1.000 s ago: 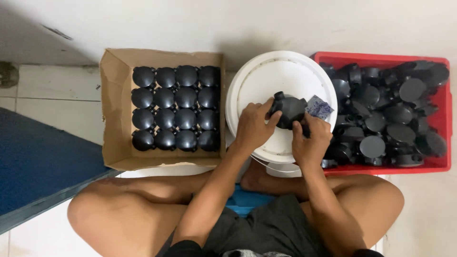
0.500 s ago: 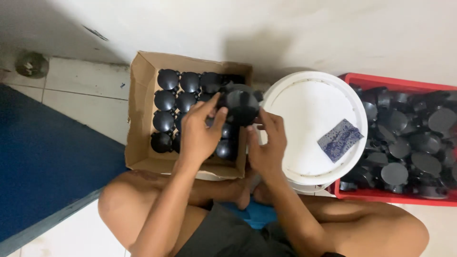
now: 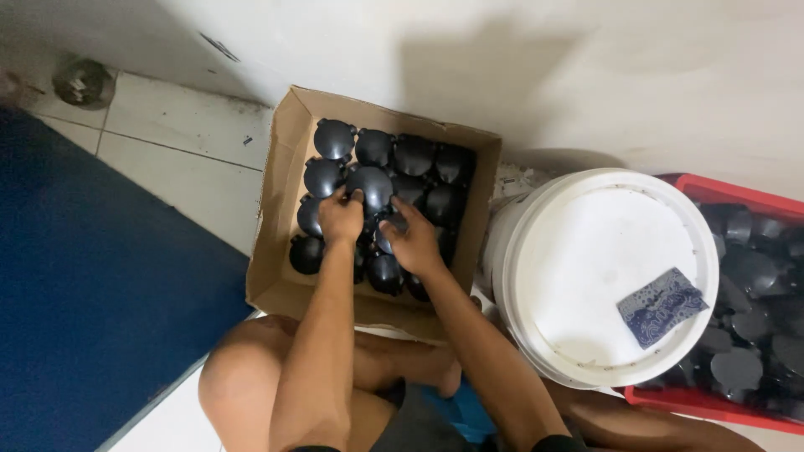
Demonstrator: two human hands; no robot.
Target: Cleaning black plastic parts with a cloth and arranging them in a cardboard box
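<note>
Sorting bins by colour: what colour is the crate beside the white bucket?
Red crate, seen in the head view.

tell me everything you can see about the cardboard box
The cardboard box is brown, open-topped, with its flaps standing up, and sits on the tiled floor against the wall beside a white bucket. Rows of round black plastic parts fill it. Both hands reach inside: the left hand and right hand rest on the parts.
</note>
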